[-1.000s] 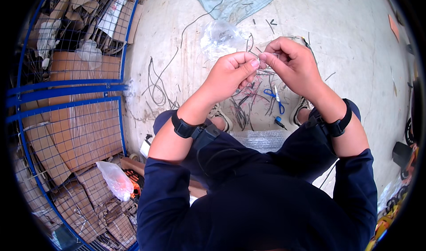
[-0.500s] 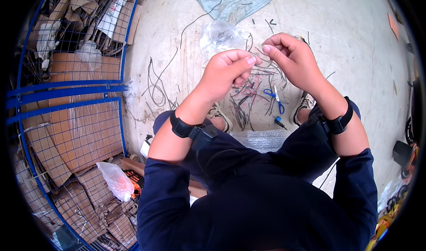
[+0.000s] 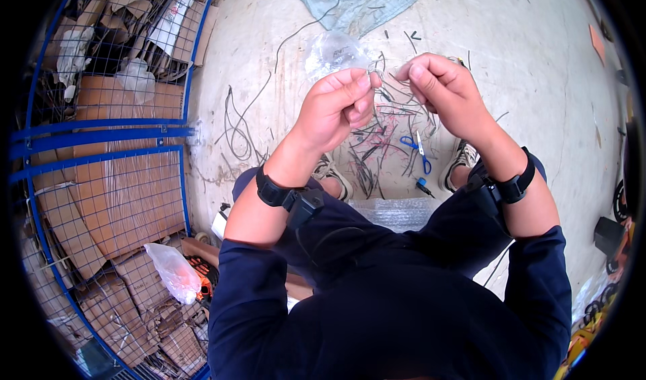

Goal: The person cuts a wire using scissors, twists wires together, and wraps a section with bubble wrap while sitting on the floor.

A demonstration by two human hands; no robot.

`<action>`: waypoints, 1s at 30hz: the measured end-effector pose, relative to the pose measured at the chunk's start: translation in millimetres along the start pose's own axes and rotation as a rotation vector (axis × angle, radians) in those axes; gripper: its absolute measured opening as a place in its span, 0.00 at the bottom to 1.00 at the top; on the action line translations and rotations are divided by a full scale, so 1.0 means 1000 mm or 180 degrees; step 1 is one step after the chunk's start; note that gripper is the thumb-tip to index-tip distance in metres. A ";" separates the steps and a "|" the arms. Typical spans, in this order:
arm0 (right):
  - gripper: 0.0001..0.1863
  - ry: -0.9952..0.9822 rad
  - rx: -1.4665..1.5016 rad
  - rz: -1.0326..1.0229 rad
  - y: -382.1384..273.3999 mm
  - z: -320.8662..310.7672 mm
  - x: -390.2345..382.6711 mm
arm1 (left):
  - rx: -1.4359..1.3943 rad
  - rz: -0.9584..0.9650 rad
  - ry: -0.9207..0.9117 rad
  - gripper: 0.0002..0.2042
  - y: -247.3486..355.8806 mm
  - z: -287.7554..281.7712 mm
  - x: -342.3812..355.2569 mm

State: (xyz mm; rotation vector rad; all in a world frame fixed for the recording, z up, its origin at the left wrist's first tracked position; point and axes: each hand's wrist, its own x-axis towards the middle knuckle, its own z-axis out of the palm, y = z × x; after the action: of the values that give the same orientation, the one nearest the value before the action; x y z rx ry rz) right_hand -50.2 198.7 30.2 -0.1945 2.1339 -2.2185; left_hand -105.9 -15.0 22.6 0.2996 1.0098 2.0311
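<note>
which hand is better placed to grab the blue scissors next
Probably the right hand: the blue-handled scissors lie on the floor just below it in the picture, while the left hand is farther off to the left.

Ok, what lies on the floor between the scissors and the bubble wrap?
In the head view, a small blue-and-black item lies between the scissors and the bubble wrap; wire scraps lie off to its left.
</note>
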 end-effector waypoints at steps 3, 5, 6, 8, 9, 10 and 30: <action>0.14 0.0270 -0.0170 0.0372 0.005 -0.005 0.002 | -0.0110 -0.0058 -0.0408 0.11 -0.002 -0.004 -0.001; 0.13 0.0351 -0.0136 0.0569 0.009 -0.002 0.002 | -0.0224 -0.0071 -0.0552 0.11 -0.002 -0.002 -0.002; 0.13 0.0391 -0.0119 0.0668 0.010 0.000 0.002 | -0.0282 -0.0077 -0.0623 0.11 -0.002 -0.001 -0.002; 0.13 0.0257 -0.0108 0.0716 0.006 0.008 -0.002 | -0.0166 0.0013 -0.0483 0.11 -0.001 0.002 -0.001; 0.13 0.0189 -0.0102 0.0739 0.004 0.010 -0.004 | -0.0107 0.0059 -0.0412 0.11 0.000 0.004 0.000; 0.11 0.0154 -0.0280 0.0549 0.022 0.011 -0.005 | 0.0149 0.0028 -0.0161 0.11 0.000 0.007 0.000; 0.04 0.0088 -0.1743 -0.1164 0.002 0.013 -0.011 | 0.1882 -0.0390 0.0705 0.09 -0.011 0.007 0.005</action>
State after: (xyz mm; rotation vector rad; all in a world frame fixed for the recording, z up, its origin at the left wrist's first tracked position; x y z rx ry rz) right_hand -37.7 187.5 28.3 -0.6228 2.8678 -1.7147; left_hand -99.3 -3.7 18.1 0.3121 1.7202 1.6424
